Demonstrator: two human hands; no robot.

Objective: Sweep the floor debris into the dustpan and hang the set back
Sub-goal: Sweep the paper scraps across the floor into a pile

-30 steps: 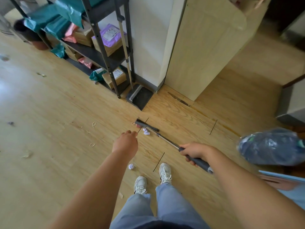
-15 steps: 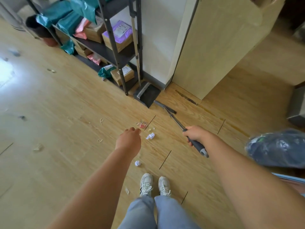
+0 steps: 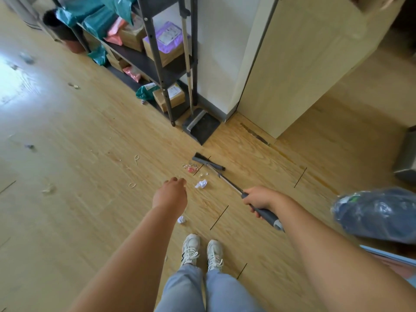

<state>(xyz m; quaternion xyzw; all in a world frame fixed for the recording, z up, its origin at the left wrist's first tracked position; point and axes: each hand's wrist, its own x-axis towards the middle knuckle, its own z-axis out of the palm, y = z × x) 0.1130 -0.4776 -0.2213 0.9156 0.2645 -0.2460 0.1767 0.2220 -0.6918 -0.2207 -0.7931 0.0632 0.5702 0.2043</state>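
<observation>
My right hand grips the grey handle of a broom. Its dark head rests on the wooden floor just beyond a small heap of rubber bands and pink scraps. A crumpled white paper lies nearer me, and a second paper ball sits by my left forearm. My left hand hovers over the floor with fingers curled and nothing in it. The dark dustpan stands on the floor by the wall corner, its long handle leaning up along the shelf.
A black metal shelf rack holds boxes and teal bags at the upper left. A pale cabinet stands at the upper right. A blue plastic-wrapped bundle lies at right. More rubber bands and scraps dot the floor at left.
The broom head swung out toward the dustpan and has come back to the floor beside the rubber-band heap. My left hand has stayed curled in place.
</observation>
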